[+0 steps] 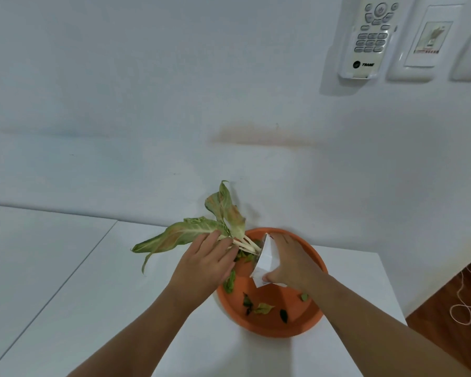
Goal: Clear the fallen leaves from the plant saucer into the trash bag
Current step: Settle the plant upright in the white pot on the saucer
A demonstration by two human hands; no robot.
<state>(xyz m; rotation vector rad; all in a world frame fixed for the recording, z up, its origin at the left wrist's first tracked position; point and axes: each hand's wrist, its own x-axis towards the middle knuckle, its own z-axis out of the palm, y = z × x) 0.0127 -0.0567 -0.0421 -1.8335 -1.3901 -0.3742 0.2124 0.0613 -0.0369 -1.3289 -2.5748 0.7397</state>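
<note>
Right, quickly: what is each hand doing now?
Left hand: open, straight fingers resting on the pale plant stems.
Right hand: grips the small tilted white pot.

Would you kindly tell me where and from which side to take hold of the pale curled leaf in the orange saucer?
Pinch the pale curled leaf at its right tip, from above on the near side. It lies loose on the saucer floor, apart from the tilted white pot, and its curl probably lifts that tip.
</note>
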